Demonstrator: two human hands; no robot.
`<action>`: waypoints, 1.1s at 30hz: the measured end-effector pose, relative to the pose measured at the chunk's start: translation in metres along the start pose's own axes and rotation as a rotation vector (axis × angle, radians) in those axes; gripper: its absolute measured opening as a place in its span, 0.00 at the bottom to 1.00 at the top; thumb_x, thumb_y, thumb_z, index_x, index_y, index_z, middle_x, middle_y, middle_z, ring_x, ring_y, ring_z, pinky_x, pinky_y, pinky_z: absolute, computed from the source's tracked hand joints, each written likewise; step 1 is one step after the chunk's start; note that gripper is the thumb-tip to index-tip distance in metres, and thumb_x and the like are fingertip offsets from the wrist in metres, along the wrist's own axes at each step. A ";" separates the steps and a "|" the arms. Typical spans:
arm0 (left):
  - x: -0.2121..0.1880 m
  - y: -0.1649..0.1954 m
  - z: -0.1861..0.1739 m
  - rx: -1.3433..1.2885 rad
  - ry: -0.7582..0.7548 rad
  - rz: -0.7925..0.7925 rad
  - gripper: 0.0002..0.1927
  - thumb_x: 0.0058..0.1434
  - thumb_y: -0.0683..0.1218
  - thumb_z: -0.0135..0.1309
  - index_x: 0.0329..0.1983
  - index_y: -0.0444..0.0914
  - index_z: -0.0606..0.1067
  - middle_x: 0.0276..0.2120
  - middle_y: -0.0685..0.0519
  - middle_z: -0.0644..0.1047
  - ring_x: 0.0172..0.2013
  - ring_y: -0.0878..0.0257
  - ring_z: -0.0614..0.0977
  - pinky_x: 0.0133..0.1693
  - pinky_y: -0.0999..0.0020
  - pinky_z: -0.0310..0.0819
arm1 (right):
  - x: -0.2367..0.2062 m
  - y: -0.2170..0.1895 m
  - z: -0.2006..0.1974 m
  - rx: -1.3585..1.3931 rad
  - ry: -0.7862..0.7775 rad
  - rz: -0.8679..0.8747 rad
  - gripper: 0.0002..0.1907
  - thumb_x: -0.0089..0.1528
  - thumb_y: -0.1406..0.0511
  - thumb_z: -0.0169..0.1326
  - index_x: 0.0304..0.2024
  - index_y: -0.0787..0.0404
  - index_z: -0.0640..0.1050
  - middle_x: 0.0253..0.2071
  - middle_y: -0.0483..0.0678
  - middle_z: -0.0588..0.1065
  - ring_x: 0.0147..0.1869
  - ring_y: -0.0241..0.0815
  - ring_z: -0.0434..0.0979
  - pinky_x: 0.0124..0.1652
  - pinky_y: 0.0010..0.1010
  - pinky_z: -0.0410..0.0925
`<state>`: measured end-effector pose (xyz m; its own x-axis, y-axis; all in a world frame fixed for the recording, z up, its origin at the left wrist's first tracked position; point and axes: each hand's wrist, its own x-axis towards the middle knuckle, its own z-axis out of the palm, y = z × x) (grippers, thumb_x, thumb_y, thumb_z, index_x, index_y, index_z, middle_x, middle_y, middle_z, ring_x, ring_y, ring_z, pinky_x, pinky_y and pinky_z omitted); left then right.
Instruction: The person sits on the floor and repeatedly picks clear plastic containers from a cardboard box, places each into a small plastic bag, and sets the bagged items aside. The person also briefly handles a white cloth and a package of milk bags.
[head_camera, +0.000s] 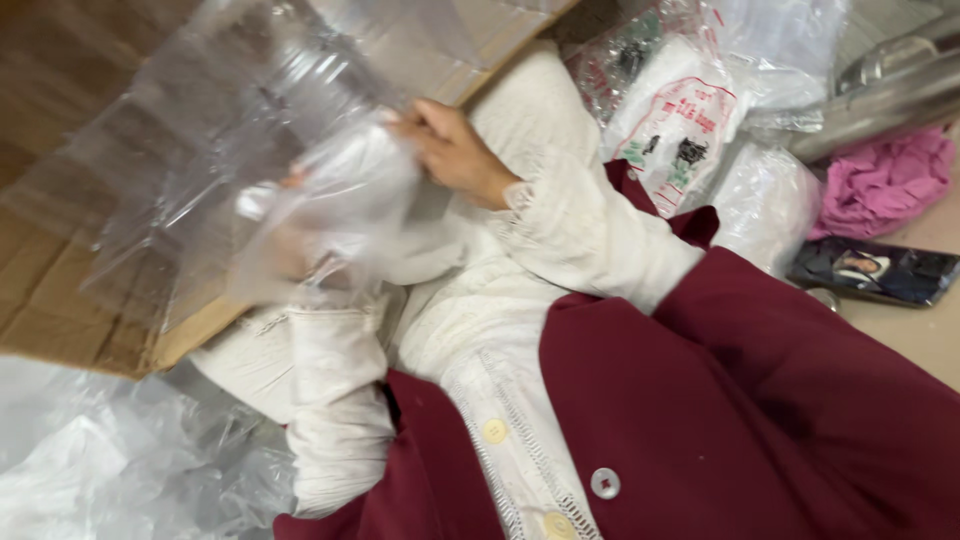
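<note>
Roughly: right hand (455, 150) pinches the top edge of a clear plastic bag (250, 150), fingers closed on the film. Left hand (285, 250) sits behind the film, blurred; can't tell its grip. Bag hangs just left of the right hand, over a cardboard box (90, 310). Film looks light, limp, slippery, likely to crumple; best taken at the mouth edge. White garment (470, 330) and maroon garment (760, 400) lie below the hands. Packaged bags (680, 120) crowd the right; more room leftward.
</note>
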<state>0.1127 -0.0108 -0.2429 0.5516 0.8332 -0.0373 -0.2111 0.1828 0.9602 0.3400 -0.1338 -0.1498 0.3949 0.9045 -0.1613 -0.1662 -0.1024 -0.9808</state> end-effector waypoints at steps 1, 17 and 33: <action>-0.004 -0.002 0.004 -0.001 -0.006 -0.002 0.16 0.73 0.49 0.54 0.55 0.32 0.73 0.41 0.56 0.74 0.41 0.68 0.75 0.44 0.72 0.71 | -0.004 0.002 -0.003 -0.069 -0.010 -0.044 0.12 0.71 0.60 0.52 0.36 0.60 0.71 0.27 0.40 0.64 0.28 0.30 0.60 0.27 0.24 0.59; -0.067 -0.002 0.099 0.650 -0.963 0.112 0.30 0.59 0.48 0.59 0.62 0.30 0.70 0.50 0.48 0.80 0.48 0.59 0.83 0.50 0.65 0.77 | -0.120 0.073 -0.105 0.558 0.124 0.092 0.01 0.70 0.69 0.51 0.43 0.58 0.72 0.39 0.44 0.75 0.42 0.33 0.75 0.45 0.28 0.72; -0.075 0.040 0.059 -0.533 -1.255 -0.824 0.27 0.73 0.60 0.42 0.58 0.34 0.73 0.44 0.50 0.81 0.43 0.62 0.82 0.46 0.67 0.79 | -0.119 0.044 -0.080 -0.842 0.173 -0.370 0.08 0.66 0.61 0.59 0.41 0.58 0.77 0.33 0.46 0.79 0.33 0.49 0.80 0.30 0.39 0.71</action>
<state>0.1101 -0.0970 -0.1857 0.8815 -0.4715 0.0257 0.3706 0.7245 0.5812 0.3576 -0.2791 -0.1822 0.4319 0.8724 0.2289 0.6797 -0.1479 -0.7184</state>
